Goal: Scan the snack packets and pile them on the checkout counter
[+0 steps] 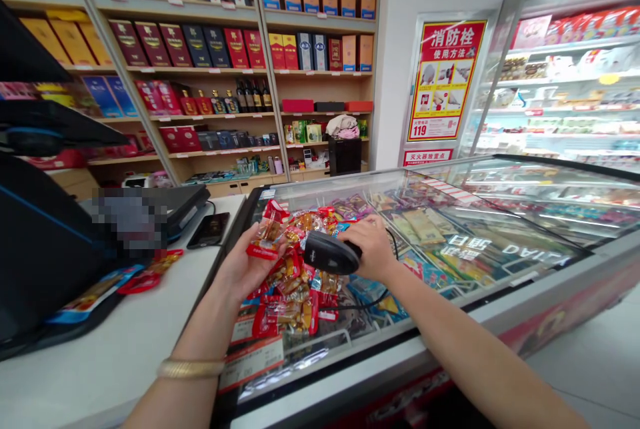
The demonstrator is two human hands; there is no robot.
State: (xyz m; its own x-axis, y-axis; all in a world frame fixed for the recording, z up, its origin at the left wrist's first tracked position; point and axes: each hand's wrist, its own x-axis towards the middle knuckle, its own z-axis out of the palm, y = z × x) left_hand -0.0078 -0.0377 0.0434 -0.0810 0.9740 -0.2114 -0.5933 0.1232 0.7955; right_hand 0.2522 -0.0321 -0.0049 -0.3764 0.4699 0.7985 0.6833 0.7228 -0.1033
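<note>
My left hand (247,262) is closed on a small red-edged snack packet (265,239), a clear-fronted one with brown food inside. In my right hand (373,247) is a black barcode scanner (330,254), its head turned left toward that packet. Below both hands a pile of similar red snack packets (287,314) lies on the glass lid of a chest freezer (480,306). The scanner's black cable (367,306) loops over the glass. The fingers of my right hand wrap the handle and partly hide it.
On the white counter (165,322) at left stand a dark checkout terminal (40,236) and a black phone (210,229). More packets (150,272) lie beside the terminal. Shelves of boxed goods (195,46) line the back wall, and a lit display fridge (565,102) is at right.
</note>
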